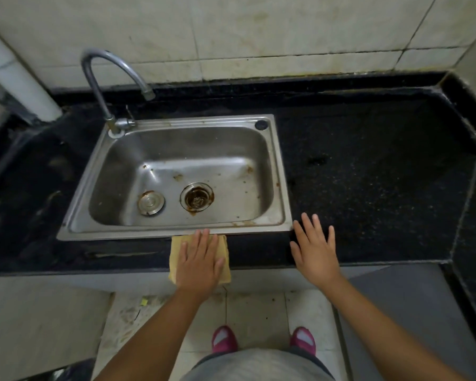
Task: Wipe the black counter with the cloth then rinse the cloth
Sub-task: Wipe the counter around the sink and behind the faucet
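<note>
Trouble could come from where the cloth (199, 257) sits. It lies on the thin front strip of the black counter (368, 174), just below the sink (279, 171), and its near end hangs over the front edge. If the left hand (199, 264) slides toward the body, I think the cloth could slip off and drop to the floor (259, 312), which looks dirty. Then it would carry more dirt back up.

The strip is narrow too. A push away from the body would run the cloth into the metal rim of the sink, so it may bunch up and miss spots. The big speckled part of the counter on the right looks not yet wiped, and that is a long reach for this hand.

The left hand lies flat on top of the cloth. Its fingers (201, 240) are straight and close together, pressing down, not pinching. The tips reach the sink rim.

The right hand (315, 248) has its fingers (318, 224) straight and spread wide apart. It holds nothing. It is over the counter by the corner of the sink, but I cannot tell if it rests there or hovers.

The tap (107, 78) shows no water running, so rinsing looks a later step.
</note>
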### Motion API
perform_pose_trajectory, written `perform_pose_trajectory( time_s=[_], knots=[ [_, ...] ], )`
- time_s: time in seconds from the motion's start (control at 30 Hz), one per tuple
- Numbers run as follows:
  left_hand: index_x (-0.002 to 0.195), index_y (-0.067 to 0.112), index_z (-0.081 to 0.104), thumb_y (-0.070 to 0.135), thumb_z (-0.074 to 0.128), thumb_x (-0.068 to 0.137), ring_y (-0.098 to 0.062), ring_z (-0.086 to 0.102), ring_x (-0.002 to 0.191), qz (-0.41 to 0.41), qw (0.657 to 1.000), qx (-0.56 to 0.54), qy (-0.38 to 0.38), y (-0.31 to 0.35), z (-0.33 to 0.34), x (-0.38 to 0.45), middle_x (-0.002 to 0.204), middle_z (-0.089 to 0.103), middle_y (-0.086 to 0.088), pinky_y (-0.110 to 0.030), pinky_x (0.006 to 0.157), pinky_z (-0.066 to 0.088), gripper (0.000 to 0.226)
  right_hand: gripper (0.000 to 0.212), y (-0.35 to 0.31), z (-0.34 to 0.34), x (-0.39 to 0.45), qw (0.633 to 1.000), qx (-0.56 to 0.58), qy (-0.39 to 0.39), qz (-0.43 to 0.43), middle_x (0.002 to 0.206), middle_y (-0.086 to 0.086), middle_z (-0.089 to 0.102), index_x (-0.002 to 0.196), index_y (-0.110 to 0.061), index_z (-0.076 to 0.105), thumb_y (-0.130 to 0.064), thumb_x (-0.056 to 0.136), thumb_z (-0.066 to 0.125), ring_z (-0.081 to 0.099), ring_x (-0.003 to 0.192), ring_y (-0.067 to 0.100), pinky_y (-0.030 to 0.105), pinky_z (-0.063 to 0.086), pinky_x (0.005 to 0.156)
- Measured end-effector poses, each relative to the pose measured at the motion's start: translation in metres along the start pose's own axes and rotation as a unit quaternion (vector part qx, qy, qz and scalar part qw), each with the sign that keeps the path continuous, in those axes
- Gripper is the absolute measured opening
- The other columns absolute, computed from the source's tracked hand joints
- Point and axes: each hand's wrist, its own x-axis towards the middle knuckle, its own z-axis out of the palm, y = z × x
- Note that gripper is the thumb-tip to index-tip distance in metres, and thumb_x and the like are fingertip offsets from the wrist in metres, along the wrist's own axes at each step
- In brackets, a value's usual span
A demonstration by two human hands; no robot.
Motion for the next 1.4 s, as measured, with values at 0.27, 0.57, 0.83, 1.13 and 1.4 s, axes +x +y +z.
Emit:
perform_pose_trajectory(
  time_s=[0.27, 0.57, 0.83, 1.13, 1.4],
  knots=[
    [0.115, 0.005, 0.061, 0.041, 0.003, 0.098, -0.029, 0.042, 0.119, 0.012, 0.999, -0.005, 0.035, -0.06, 0.006, -0.008, 0.12, 0.061, -0.018, -0.028, 0.11, -0.001, 0.07, 0.069, -0.085, 0.035, -0.013, 0.996, 0.008, 0.018, -0.087, 0.126, 0.006, 0.059, 0.116, -0.016, 0.061, -0.039, 0.098, -0.001, 0.022, 0.136, 0.026, 0.037, -0.003, 0.113],
    [0.12, 0.007, 0.048, 0.042, 0.003, 0.098, -0.03, 0.038, 0.118, -0.055, 0.99, -0.016, 0.128, -0.124, 0.013, -0.015, 0.119, 0.061, -0.021, -0.042, 0.095, 0.025, 0.061, 0.059, -0.098, 0.041, -0.017, 0.997, 0.013, 0.04, -0.066, 0.127, 0.002, 0.06, 0.122, -0.018, 0.052, -0.039, 0.099, 0.003, -0.006, 0.144, 0.014, 0.034, 0.001, 0.112],
    [0.111, 0.004, 0.065, 0.041, 0.002, 0.098, -0.037, 0.061, 0.105, -0.075, 0.991, -0.021, 0.108, -0.154, 0.006, -0.02, 0.117, 0.062, -0.021, -0.057, 0.078, 0.047, 0.074, 0.063, -0.101, 0.042, -0.016, 0.997, -0.012, 0.027, -0.065, 0.124, 0.004, 0.063, 0.12, -0.018, 0.056, -0.039, 0.099, 0.001, 0.023, 0.134, 0.022, 0.031, -0.006, 0.114],
    [0.111, 0.01, 0.062, 0.04, 0.0, 0.098, -0.031, 0.058, 0.106, -0.13, 0.974, -0.124, 0.139, -0.138, 0.019, -0.028, 0.11, 0.066, -0.018, -0.049, 0.089, 0.037, 0.071, 0.059, -0.152, 0.048, -0.012, 0.988, -0.031, 0.076, -0.129, 0.125, -0.001, 0.061, 0.12, -0.021, 0.051, -0.048, 0.095, 0.004, -0.002, 0.144, 0.017, 0.037, -0.005, 0.114],
    [0.14, 0.024, 0.028, 0.041, 0.003, 0.098, -0.023, 0.015, 0.138, -0.125, 0.977, -0.116, 0.129, -0.145, 0.019, -0.035, 0.129, 0.054, -0.013, -0.034, 0.112, 0.001, 0.051, 0.059, -0.23, 0.05, 0.031, 0.959, -0.043, 0.035, -0.278, 0.117, -0.003, 0.067, 0.105, -0.023, 0.07, -0.038, 0.097, 0.014, 0.025, 0.136, 0.024, 0.038, -0.006, 0.114]
  ],
)
